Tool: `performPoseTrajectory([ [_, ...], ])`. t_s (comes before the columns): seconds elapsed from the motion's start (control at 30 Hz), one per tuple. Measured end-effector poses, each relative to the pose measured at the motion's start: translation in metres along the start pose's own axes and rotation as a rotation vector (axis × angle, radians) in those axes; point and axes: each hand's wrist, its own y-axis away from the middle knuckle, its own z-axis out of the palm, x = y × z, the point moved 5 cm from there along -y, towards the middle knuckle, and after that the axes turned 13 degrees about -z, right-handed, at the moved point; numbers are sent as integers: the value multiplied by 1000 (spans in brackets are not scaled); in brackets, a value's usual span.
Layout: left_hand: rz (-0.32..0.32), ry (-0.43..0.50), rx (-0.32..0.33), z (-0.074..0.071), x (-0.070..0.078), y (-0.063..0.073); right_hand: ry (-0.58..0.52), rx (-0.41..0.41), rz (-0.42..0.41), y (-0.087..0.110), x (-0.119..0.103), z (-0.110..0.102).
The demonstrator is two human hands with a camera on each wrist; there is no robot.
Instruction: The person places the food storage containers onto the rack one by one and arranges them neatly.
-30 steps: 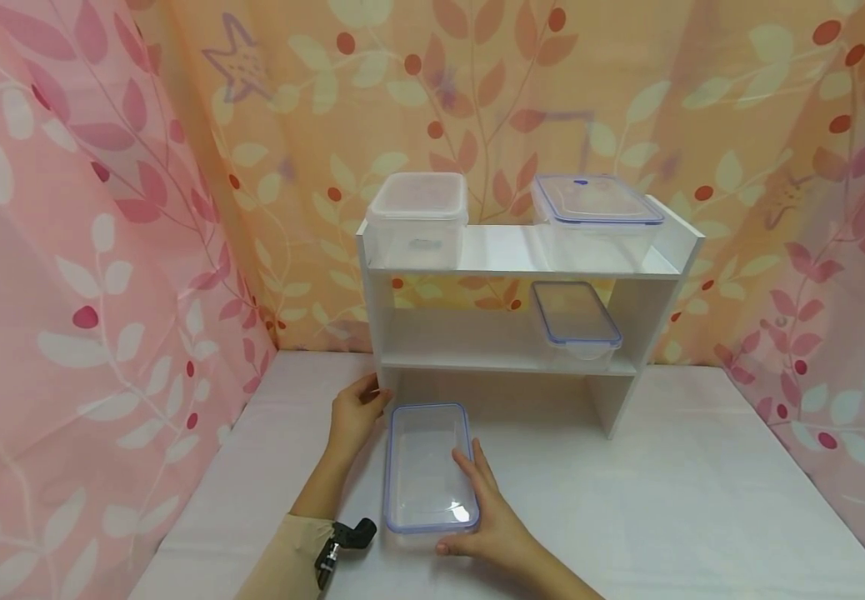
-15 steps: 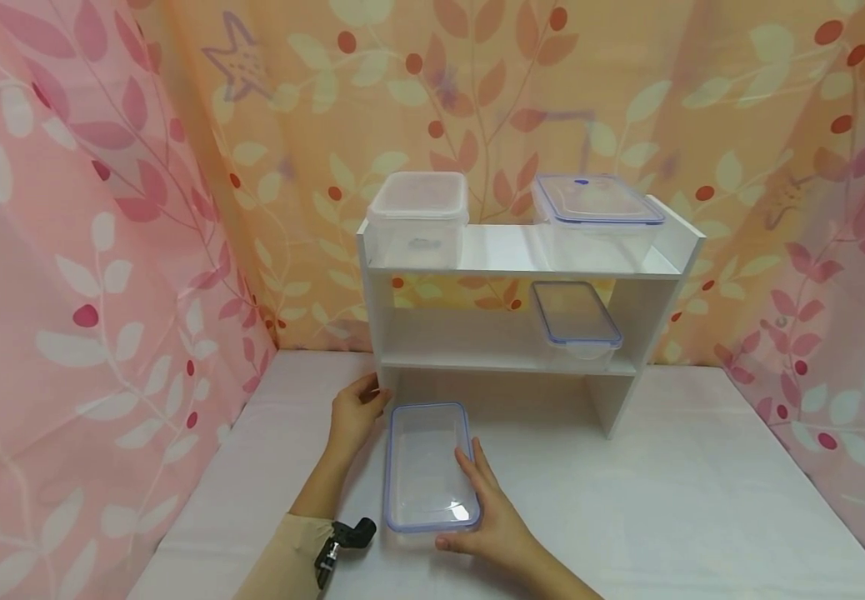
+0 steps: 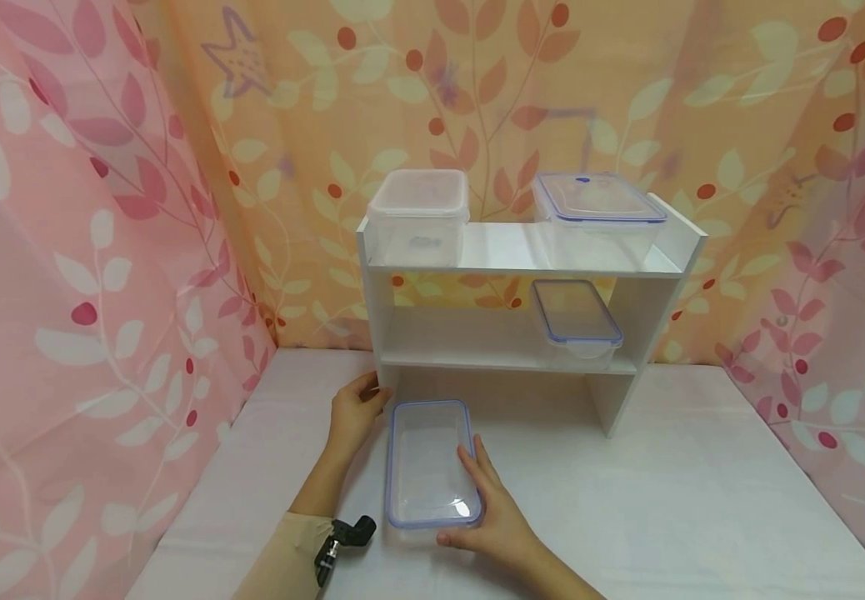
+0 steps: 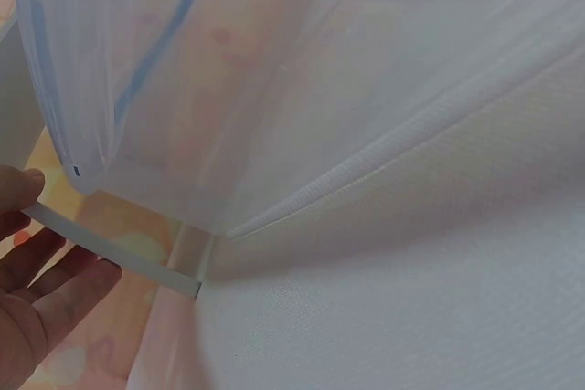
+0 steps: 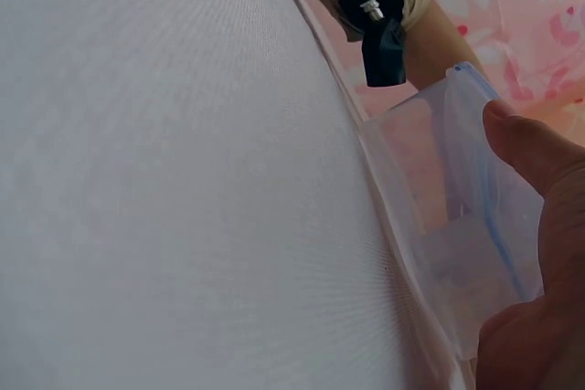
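Note:
In the head view, a clear lidded food container (image 3: 432, 467) with a blue seal lies lengthwise before the lower left opening of a white shelf rack (image 3: 470, 363). My right hand (image 3: 496, 517) holds its near right corner, thumb across the near end and fingers spread along the right side. The right wrist view shows the thumb (image 5: 526, 139) over the container's end. My left hand (image 3: 355, 412) grips the front edge of the rack's left side panel. In the left wrist view, that white panel edge (image 4: 119, 248) passes between thumb and fingers.
A frosted container (image 3: 417, 221) stands top left on the rack, and a larger blue-rimmed one (image 3: 601, 225) top right. A smaller blue-rimmed container (image 3: 577, 321) sits at the middle shelf's right. Patterned curtains (image 3: 492, 92) enclose the white-covered table (image 3: 702, 500).
The food container and my right hand have shifted very slightly to the right. My left hand keeps its place on the rack's side panel. The head view has tilted a touch.

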Motion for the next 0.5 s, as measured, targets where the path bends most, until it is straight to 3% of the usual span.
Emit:
performPoseTrajectory([
  [0.33, -9, 5, -4, -1, 0, 1, -31, 11, 28, 1, -1, -2],
  [0.5, -9, -1, -1, -1, -1, 0, -36, 18, 1, 1, -5, -4],
])
